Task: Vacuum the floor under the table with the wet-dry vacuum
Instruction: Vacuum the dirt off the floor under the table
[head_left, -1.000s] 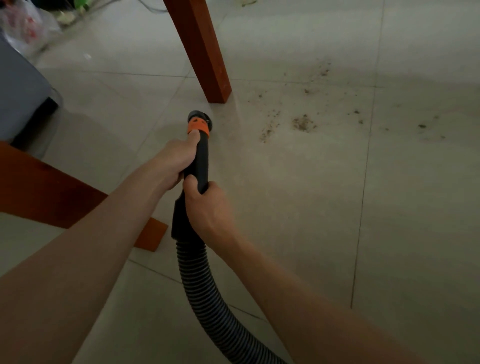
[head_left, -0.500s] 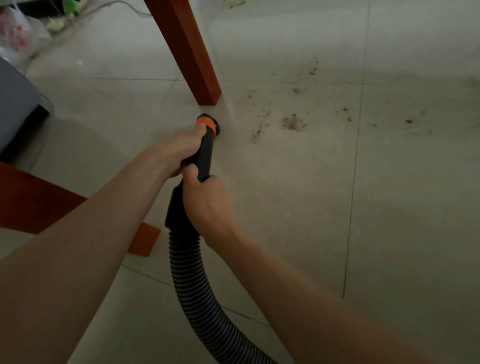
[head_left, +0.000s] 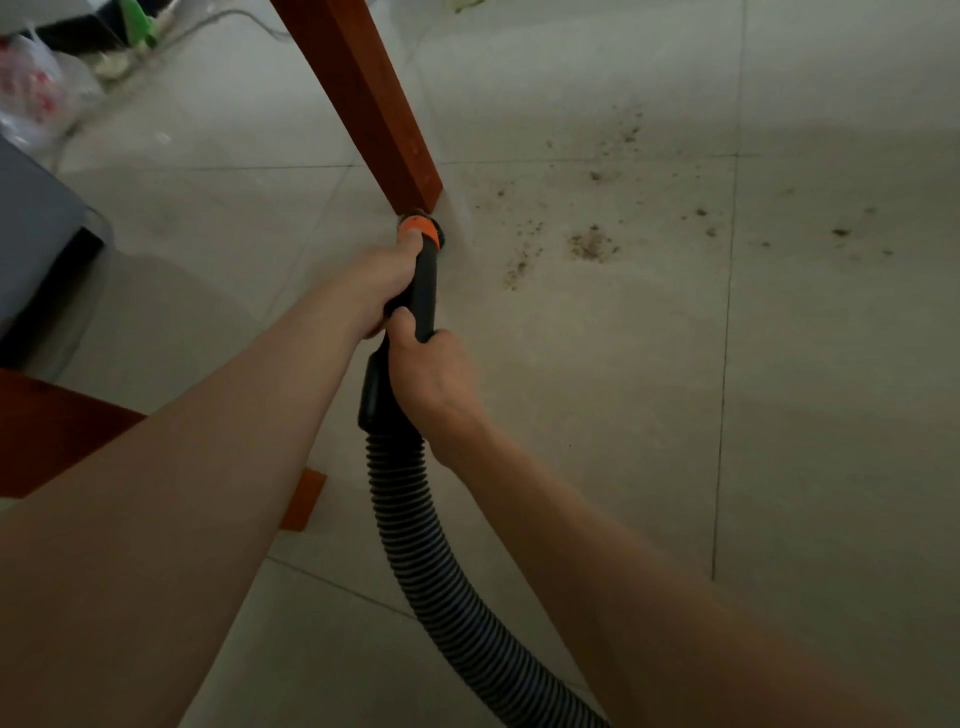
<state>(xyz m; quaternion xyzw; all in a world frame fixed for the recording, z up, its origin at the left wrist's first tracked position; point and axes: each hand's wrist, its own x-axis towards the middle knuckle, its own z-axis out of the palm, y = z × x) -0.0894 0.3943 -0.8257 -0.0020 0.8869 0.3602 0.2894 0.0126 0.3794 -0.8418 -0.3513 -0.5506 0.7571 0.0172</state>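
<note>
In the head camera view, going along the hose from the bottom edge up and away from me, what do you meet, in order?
Ribbed hose → right hand gripping the black wand → left hand gripping further up → orange collar → foot of the wooden table leg.

Both bare forearms are reaching forward and down, converging ahead. The left hand (head_left: 382, 283) is wrapping its fingers around the far end of the black plastic vacuum wand (head_left: 422, 296), while the right hand (head_left: 434, 379) is gripping it nearer the body, thumb on top.
</note>
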